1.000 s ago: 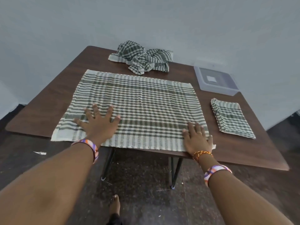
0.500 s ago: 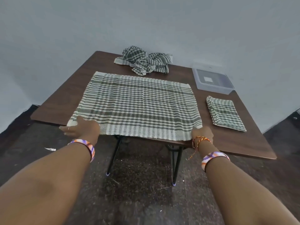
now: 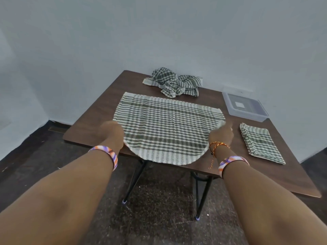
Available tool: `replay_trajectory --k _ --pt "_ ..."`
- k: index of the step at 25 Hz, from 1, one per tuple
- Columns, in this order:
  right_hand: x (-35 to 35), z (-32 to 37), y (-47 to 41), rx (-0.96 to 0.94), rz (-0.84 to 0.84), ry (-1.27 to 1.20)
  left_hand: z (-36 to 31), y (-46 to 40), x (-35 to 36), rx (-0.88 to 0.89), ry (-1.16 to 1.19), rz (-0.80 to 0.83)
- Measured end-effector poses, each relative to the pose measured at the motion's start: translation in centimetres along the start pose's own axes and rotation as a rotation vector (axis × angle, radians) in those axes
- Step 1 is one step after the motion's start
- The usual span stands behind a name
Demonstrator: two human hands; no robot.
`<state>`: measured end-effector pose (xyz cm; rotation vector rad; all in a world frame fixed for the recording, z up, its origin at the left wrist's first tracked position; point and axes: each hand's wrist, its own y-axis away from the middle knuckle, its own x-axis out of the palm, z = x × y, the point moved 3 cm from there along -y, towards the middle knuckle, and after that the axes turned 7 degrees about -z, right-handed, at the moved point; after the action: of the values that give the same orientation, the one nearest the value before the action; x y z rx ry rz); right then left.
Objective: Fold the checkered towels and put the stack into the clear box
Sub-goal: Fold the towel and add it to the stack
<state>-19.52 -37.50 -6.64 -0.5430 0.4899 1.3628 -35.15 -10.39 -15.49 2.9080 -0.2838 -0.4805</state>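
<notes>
A large green-and-white checkered towel (image 3: pixel 168 124) lies spread across the middle of the brown table (image 3: pixel 99 117). My left hand (image 3: pixel 112 132) grips its near left corner and my right hand (image 3: pixel 220 134) grips its near right corner. Both corners are lifted off the table and carried toward the far edge, so the near hem sags in a curve between my hands. A folded checkered towel (image 3: pixel 260 143) lies flat at the right. The clear box (image 3: pixel 245 107) stands at the far right, with nothing of the towels in it.
A crumpled heap of checkered towels (image 3: pixel 174 82) sits at the table's far edge, close to the wall. The table stands on thin black legs (image 3: pixel 203 197) over a dark speckled floor. Grey walls close in behind and to the right.
My hands went from pressing flat on the towel to gripping its near corners, then lifted them and moved them forward over the towel. The view has pulled back.
</notes>
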Motion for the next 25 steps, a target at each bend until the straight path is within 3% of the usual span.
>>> replay_trajectory --k 2,5,9,11,17,22,25 --pt "1.4 2.7 1.1 -0.206 0.134 0.094 -5.8 4.5 -1.9 0.088 0.078 0.100" --pt "4.5 8.7 3.8 -0.750 0.185 0.107 -10.3 5.8 -0.9 0.376 0.060 0.293" --pt "7.2 11.5 6.8 -1.095 0.258 0.197 -15.5 7.6 -0.5 0.623 -0.132 0.615" --pt "6.8 11.9 7.2 -1.093 0.293 0.125 -16.4 6.7 -0.6 0.671 -0.231 0.652" --pt "4.9 12.2 6.6 -1.012 0.289 -0.059 -15.8 5.3 -0.4 0.547 -0.331 0.831" --pt "5.5 12.1 6.7 -1.007 0.280 -0.088 -15.4 4.8 0.2 0.535 -0.301 0.827" --pt "5.1 11.9 6.7 -0.999 0.242 -0.134 -15.4 3.9 0.0 0.581 -0.403 0.794"
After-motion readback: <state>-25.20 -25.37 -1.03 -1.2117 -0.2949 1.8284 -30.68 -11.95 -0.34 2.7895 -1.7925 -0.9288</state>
